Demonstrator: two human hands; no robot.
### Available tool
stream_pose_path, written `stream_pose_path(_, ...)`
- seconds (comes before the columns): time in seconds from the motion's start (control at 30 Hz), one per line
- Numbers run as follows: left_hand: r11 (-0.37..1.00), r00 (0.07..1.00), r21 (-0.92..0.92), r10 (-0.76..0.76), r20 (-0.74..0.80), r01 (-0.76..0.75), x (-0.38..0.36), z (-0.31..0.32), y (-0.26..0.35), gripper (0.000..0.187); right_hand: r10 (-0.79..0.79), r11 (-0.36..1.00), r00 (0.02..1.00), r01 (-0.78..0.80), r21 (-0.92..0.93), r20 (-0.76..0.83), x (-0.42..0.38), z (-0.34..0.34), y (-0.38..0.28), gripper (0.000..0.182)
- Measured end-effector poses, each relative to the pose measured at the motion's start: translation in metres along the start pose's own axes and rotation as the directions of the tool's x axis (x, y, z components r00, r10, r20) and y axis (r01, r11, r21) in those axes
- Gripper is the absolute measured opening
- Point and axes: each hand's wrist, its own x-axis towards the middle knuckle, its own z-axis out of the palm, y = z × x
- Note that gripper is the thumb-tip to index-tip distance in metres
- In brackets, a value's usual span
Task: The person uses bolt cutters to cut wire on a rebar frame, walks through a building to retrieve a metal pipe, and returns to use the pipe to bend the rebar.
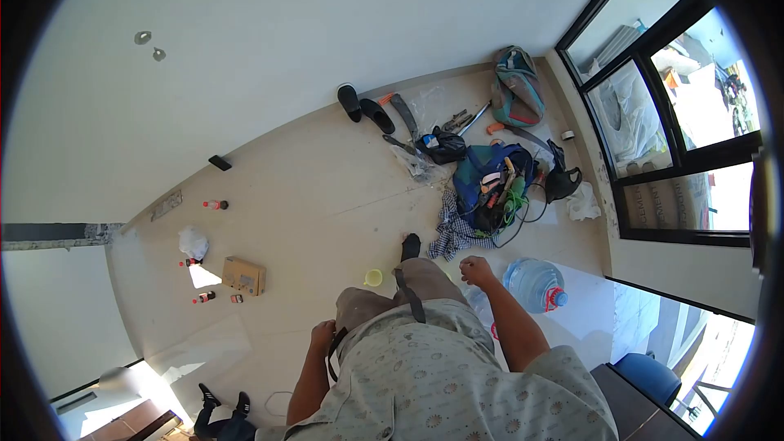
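Observation:
My left hand hangs beside my left thigh, against the trousers and close to a dark strap. Its fingers are mostly hidden, and whether it holds the strap cannot be made out. In front of my right thigh, my right hand is loosely curled, with nothing visible in it. Just right of that hand, a large clear blue water bottle with a red-and-blue cap lies on the floor. Another dark strap crosses my lap. A small yellow cup is on the floor by my left knee.
Ahead lie an open blue tool bag, a checked cloth, a machete, black shoes and a backpack. Leftward are a cardboard box and several drink bottles. Another person's feet show lower left.

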Motion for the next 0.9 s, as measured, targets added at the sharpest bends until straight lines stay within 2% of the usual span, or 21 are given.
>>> stream_pose_path(0.03, 0.957, 0.994, -0.270, -0.107, -0.005, 0.101, 0.007, -0.032, 0.043, 0.040, -0.054, 0.999, 0.998, 0.054, -0.001, -0.011, 0.015, -0.004, -0.018, 0.024)
stream_pose_path(0.07, 0.846, 0.978, -0.503, -0.211, -0.011, 0.177, 0.012, -0.064, 0.089, 0.042, -0.083, 0.997, 0.996, 0.083, -0.009, -0.033, 0.026, -0.011, -0.040, 0.023)
stream_pose_path(0.1, 0.641, 0.938, -0.719, -0.344, 0.044, 0.269, 0.027, -0.090, 0.130, 0.042, -0.113, 0.994, 0.992, 0.112, -0.016, -0.057, 0.036, -0.019, -0.063, 0.023)
stream_pose_path(0.2, 0.713, 0.969, -0.669, -0.243, 0.047, 0.211, 0.101, -0.141, 0.176, 0.041, -0.144, 0.989, 0.977, 0.149, 0.019, -0.155, 0.073, -0.040, -0.110, 0.021)
stream_pose_path(0.3, 0.907, 0.945, -0.287, -0.258, 0.202, 0.309, 0.185, -0.181, 0.223, 0.048, -0.127, 0.990, 0.958, 0.138, 0.023, -0.258, 0.109, -0.055, -0.144, 0.019)
stream_pose_path(0.33, 0.965, 0.945, -0.100, -0.212, 0.248, 0.243, 0.220, -0.189, 0.233, 0.059, -0.117, 0.992, 0.952, 0.125, 0.010, -0.282, 0.124, -0.062, -0.145, 0.020)
stream_pose_path(0.47, 0.964, 0.938, 0.256, -0.154, 0.312, 0.074, 0.322, -0.202, 0.286, 0.070, 0.065, 0.995, 0.917, -0.030, 0.092, -0.394, 0.160, -0.051, -0.164, 0.021)
stream_pose_path(0.53, 0.916, 0.914, 0.400, -0.174, 0.367, 0.014, 0.358, -0.207, 0.310, 0.073, 0.080, 0.992, 0.920, -0.035, 0.121, -0.385, 0.185, -0.047, -0.179, 0.022)
stream_pose_path(0.6, 0.865, 0.894, 0.501, -0.245, 0.376, 0.026, 0.384, -0.209, 0.336, 0.074, 0.118, 0.989, 0.915, -0.074, 0.126, -0.386, 0.219, -0.044, -0.195, 0.023)
stream_pose_path(0.7, 0.809, 0.888, 0.585, -0.313, 0.338, 0.063, 0.405, -0.197, 0.357, 0.070, -0.075, 0.992, 0.924, 0.029, -0.125, -0.376, 0.292, -0.052, -0.189, 0.027)
stream_pose_path(0.77, 0.786, 0.927, 0.613, -0.286, 0.240, 0.084, 0.421, -0.181, 0.373, 0.066, -0.110, 0.983, 0.918, 0.043, -0.180, -0.381, 0.350, -0.064, -0.184, 0.031)
stream_pose_path(0.83, 0.734, 0.968, 0.673, -0.224, 0.110, 0.093, 0.420, -0.170, 0.383, 0.061, -0.106, 0.969, 0.925, 0.013, -0.248, -0.365, 0.410, -0.085, -0.186, 0.034)
stream_pose_path(0.9, 0.672, 0.979, 0.738, -0.187, 0.077, 0.070, 0.429, -0.158, 0.398, 0.056, 0.012, 0.954, 0.937, -0.115, -0.278, -0.349, 0.471, -0.109, -0.184, 0.046)
